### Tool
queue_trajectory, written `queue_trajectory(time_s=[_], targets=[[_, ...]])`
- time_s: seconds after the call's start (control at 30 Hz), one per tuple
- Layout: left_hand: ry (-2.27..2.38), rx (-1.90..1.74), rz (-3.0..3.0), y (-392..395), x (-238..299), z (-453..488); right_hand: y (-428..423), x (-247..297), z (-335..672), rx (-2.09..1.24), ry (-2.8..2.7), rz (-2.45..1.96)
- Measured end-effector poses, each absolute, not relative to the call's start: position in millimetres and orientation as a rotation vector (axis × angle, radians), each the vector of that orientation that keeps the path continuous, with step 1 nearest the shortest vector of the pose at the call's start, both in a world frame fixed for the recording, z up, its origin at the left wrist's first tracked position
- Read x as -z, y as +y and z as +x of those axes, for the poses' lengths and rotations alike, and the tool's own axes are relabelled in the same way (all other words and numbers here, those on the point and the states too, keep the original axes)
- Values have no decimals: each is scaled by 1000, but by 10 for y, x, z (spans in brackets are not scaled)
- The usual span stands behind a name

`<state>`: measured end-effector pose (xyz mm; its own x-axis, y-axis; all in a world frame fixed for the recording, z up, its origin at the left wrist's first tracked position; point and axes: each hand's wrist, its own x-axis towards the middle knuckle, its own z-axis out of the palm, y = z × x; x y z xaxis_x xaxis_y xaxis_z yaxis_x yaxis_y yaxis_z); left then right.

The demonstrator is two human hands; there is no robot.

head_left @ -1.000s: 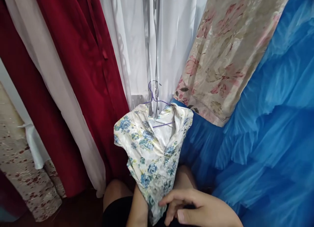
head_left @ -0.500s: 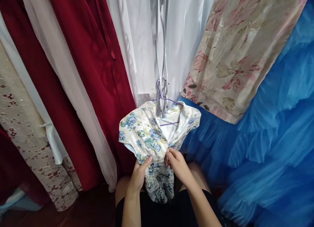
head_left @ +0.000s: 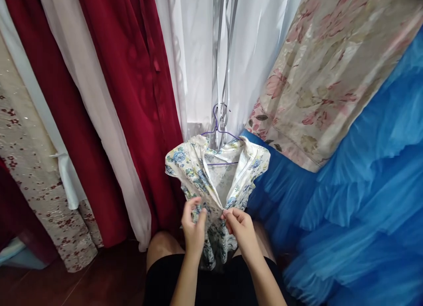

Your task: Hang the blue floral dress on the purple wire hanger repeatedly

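A small white shirt with blue flowers [head_left: 194,165] hangs on a purple wire hanger [head_left: 216,121], hooked on a grey metal stand [head_left: 222,55]. My left hand [head_left: 193,226] pinches the left front edge of the shirt. My right hand [head_left: 239,226] pinches the right front edge, close beside it. The shirt's front is parted above my fingers, showing the pale inside. Its lower part hangs down between my wrists, over my knees.
Hanging garments surround the shirt: dark red cloth [head_left: 132,86], white sheer cloth [head_left: 191,55], a pink-flowered beige dress [head_left: 324,68], blue tulle [head_left: 363,200] at right, and sequinned beige fabric [head_left: 29,165] at left. Dark wooden floor [head_left: 99,279] shows below.
My hands rose from my lap to the shirt's front and now hold both edges. The front, closed before, has opened at the chest. The view tilted slightly.
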<state>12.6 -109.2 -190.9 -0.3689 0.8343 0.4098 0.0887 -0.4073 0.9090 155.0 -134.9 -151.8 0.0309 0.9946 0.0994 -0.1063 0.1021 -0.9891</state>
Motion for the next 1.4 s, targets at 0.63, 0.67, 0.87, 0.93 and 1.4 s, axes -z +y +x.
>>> queue_trajectory(time_s=[0.63,0.67,0.87,0.93,1.4], targets=[[1320,-1011,2025,-1296,1854,420,-380,140,1596,-875,-1211,-835],[1333,-985,2024,-1276,1912,412,-328,85,1583,-865,-1209,-807],[1211,-1247,1955,-969,1668,255,-389,198,1571,-855,-1255,-835],[1200,-1479,1896,-831,1246,192,-444,254,1591,-858,-1275,-844],[1129,-2027,2302,-348,-165,26,-399,861,1557,-532,-1408,-1113]])
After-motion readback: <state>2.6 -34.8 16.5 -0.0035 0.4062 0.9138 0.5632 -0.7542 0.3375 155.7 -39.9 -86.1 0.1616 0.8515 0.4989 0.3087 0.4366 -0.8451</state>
